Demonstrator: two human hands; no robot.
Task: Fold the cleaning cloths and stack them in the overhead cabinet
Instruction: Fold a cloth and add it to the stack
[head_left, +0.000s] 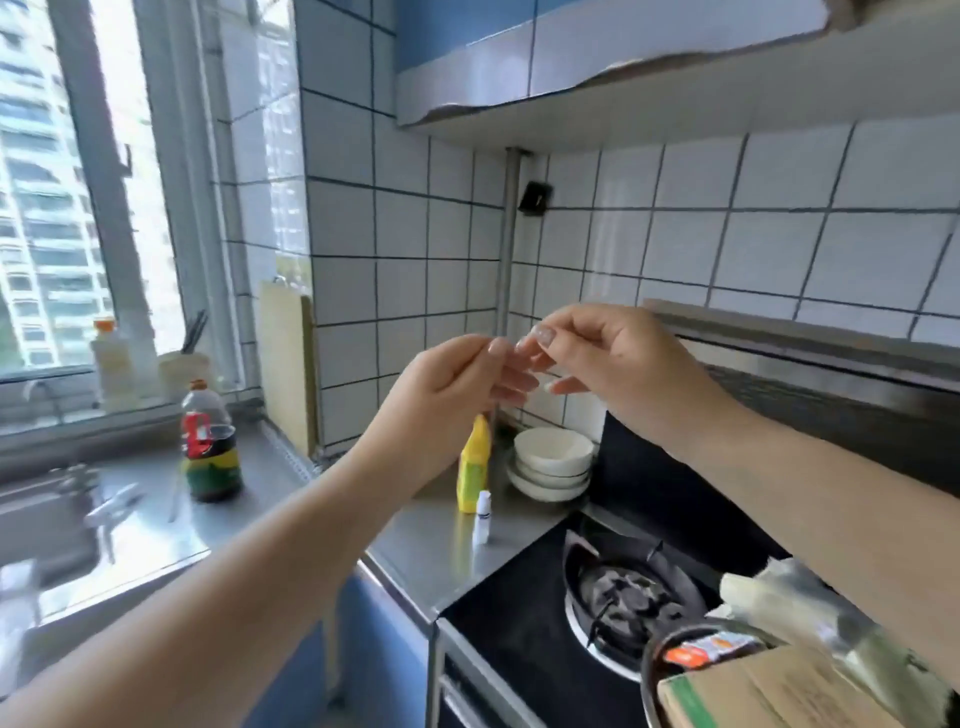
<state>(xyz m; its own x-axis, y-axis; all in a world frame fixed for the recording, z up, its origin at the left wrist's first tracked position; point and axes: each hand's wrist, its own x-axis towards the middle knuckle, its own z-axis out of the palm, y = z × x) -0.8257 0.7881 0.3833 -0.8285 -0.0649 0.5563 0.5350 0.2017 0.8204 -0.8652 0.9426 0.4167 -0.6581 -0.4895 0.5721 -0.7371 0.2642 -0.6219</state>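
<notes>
No cleaning cloth shows in the head view. My left hand and my right hand are raised together in front of the tiled wall with their fingertips meeting. Both have curled fingers, and thumb and forefinger pinch a small translucent piece that is too blurred to name. The overhead cabinet hangs above the hands; only its pale underside and chipped lower edge show, and its doors are out of view.
Below the hands, on the steel counter, are a yellow bottle, a small white dropper bottle and stacked white bowls. A black gas hob lies to the right, a cardboard box at the bottom right, and an oil bottle and a sink to the left.
</notes>
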